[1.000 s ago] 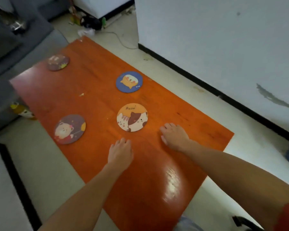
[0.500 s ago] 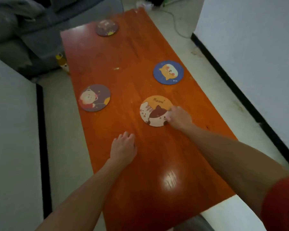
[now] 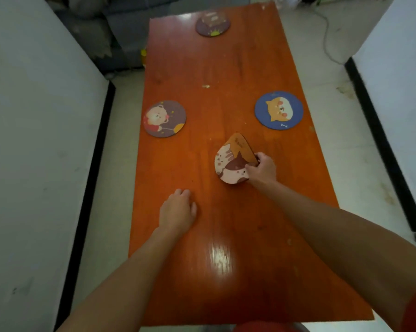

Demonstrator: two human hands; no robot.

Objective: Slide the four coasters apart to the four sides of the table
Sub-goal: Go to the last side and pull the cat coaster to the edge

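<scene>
The right hand [image 3: 262, 170] pinches the cat coaster [image 3: 233, 161] at its right rim; the fingers [image 3: 257, 156] curl over the edge nearest them, and the disc tilts up off the desk [image 3: 226, 68], its far-left part raised or bent. The left hand [image 3: 177, 210] rests palm-down on the desk, well apart from the coaster, its fingers close together and holding nothing.

Handling, as judged: the coaster is thin and light. Its bent outline suggests a flexible sheet, not a stiff plate. It probably slides easily on the glossy desk if pressed flat from above. A rim pinch lifts it instead of sliding it. Recommended hold: fingertips flat on the top face, near the centre.

Appearance: round, with an orange upper band and a cartoon cat in white, brown and pink below.

Other coasters relative to the fingers: the blue coaster [image 3: 278, 110] lies beyond and just right of the right fingers. The bear coaster [image 3: 165, 118] lies beyond the left fingers, at the left edge. The far coaster [image 3: 213, 22] lies well beyond both, at the far end.
</scene>
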